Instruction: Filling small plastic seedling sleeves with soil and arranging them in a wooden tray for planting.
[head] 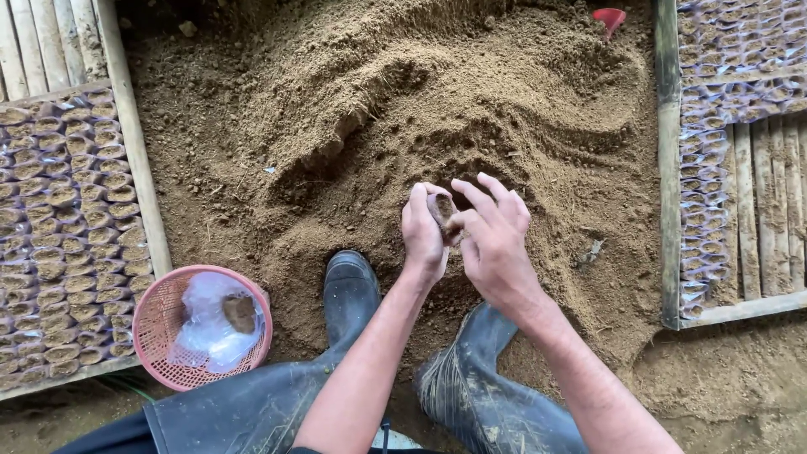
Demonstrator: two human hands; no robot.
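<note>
My left hand [423, 235] is closed around a small clear plastic bag of soil [442, 210], held upright over the big heap of brown soil [403, 109]. My right hand [494, 235] is right beside it, with its thumb and fingers pressing at the bag's open top and the other fingers spread. Both hands hover just above the near slope of the heap, over my two dark rubber boots [353, 294].
A pink plastic basket [160, 311] with crumpled clear bags stands at lower left. Wooden-framed beds of several filled bags lie at the left [59, 235] and the right [706, 168]. A small red scoop [609, 18] sticks out of the soil at the top right.
</note>
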